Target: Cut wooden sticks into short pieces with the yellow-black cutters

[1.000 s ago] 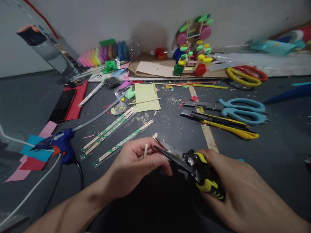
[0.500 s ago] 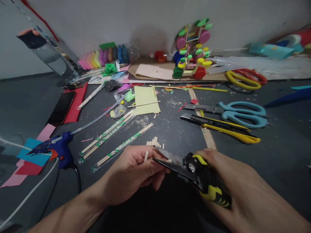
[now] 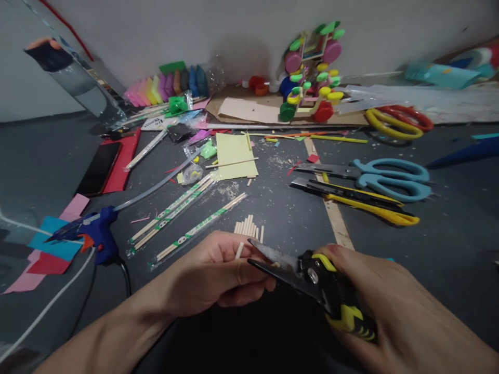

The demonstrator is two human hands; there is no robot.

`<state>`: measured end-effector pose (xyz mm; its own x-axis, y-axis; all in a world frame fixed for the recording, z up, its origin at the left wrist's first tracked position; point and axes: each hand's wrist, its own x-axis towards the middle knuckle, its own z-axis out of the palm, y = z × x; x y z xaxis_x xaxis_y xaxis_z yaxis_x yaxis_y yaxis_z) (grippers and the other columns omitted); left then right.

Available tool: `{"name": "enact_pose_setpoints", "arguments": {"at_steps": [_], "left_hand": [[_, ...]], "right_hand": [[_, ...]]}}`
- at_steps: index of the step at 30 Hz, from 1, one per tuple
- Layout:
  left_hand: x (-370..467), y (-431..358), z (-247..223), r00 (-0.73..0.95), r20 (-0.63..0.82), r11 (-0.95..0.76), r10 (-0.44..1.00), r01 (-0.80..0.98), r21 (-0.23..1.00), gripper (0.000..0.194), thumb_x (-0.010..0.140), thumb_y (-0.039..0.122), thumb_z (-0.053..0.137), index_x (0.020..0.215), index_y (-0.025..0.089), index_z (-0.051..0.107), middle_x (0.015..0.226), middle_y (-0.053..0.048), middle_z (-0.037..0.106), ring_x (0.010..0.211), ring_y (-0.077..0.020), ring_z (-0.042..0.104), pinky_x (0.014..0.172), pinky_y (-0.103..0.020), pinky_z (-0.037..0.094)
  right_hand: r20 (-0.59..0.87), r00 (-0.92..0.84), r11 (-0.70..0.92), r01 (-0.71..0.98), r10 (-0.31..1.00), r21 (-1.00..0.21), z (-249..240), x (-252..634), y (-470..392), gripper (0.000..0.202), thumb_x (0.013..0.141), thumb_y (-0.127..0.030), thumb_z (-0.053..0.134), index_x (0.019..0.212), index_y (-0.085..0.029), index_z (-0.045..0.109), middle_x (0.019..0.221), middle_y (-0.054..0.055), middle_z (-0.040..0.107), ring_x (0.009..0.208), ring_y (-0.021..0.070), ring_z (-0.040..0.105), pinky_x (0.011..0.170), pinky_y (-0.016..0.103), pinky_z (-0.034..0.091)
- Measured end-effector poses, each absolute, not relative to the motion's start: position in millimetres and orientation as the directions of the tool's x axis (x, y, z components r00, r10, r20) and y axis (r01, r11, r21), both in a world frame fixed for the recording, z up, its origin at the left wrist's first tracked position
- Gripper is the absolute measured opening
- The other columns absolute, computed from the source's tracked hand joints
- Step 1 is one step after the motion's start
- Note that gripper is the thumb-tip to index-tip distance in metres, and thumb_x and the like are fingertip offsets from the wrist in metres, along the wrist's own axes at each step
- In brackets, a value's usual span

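Observation:
My left hand (image 3: 230, 272) is closed around a short wooden stick (image 3: 239, 251), whose pale end sticks up between thumb and fingers. In my right hand (image 3: 362, 291) is a pair of black-and-yellow cutting shears (image 3: 312, 280), gripped by the handles. The parted blades reach to the left hand's fingertips, with a bit of stick between them. Just behind the left hand lies a row of short cut sticks (image 3: 247, 226). Paper-wrapped chopsticks (image 3: 200, 228) rest to the left of that row.
A blue glue gun (image 3: 101, 234) with cords lies at left, near a phone (image 3: 99, 169). Blue scissors (image 3: 393, 179) and a yellow utility knife (image 3: 370, 205) lie at right. Colourful wheeled models (image 3: 307, 101) stand at the back beside red-and-yellow scissors (image 3: 393, 124).
The left hand's lower fingers have curled in closer beneath the stick. The shears have shifted slightly right and down, their blades still parted. The whole view has shifted a little.

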<state>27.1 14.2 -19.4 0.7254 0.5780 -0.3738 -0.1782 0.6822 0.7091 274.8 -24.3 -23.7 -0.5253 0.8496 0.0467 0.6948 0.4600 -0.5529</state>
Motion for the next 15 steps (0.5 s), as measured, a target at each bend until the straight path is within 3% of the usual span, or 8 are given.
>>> {"name": "enact_pose_setpoints", "arguments": {"at_steps": [5, 10, 15], "left_hand": [[25, 18, -16, 0.638, -0.394, 0.636, 0.662, -0.200, 0.745, 0.024, 0.086, 0.036, 0.069, 0.078, 0.015, 0.062, 0.047, 0.007, 0.043, 0.039, -0.0043, 0.025, 0.037, -0.018, 0.014], [25, 20, -14, 0.583, -0.354, 0.533, 0.731, -0.163, 0.830, 0.018, 0.089, 0.030, 0.066, 0.079, 0.015, 0.067, 0.051, 0.004, 0.057, 0.040, -0.0033, 0.026, 0.040, -0.018, 0.015], [31, 15, -7, 0.450, -0.320, 0.450, 0.834, -0.218, 0.866, 0.008, 0.085, 0.013, 0.069, 0.078, 0.015, 0.073, 0.059, 0.000, 0.069, 0.048, -0.0044, 0.049, 0.048, -0.016, 0.033]], "right_hand": [[0.053, -0.510, 0.450, 0.699, 0.858, -0.556, -22, 273, -24, 0.012, 0.079, -0.022, 0.055, 0.084, -0.026, 0.045, 0.063, -0.003, 0.060, 0.052, 0.0171, 0.058, 0.043, 0.027, 0.041], [0.060, -0.407, 0.359, 0.717, 0.912, -0.597, -21, 277, -17, 0.019, 0.085, -0.023, 0.057, 0.101, -0.026, 0.048, 0.077, -0.001, 0.064, 0.059, 0.0157, 0.061, 0.049, 0.025, 0.049], [0.075, -0.389, 0.363, 0.749, 0.918, -0.554, -20, 277, -19, 0.018, 0.084, -0.030, 0.059, 0.099, -0.026, 0.050, 0.089, 0.003, 0.065, 0.073, 0.0191, 0.065, 0.057, 0.027, 0.053]]}}
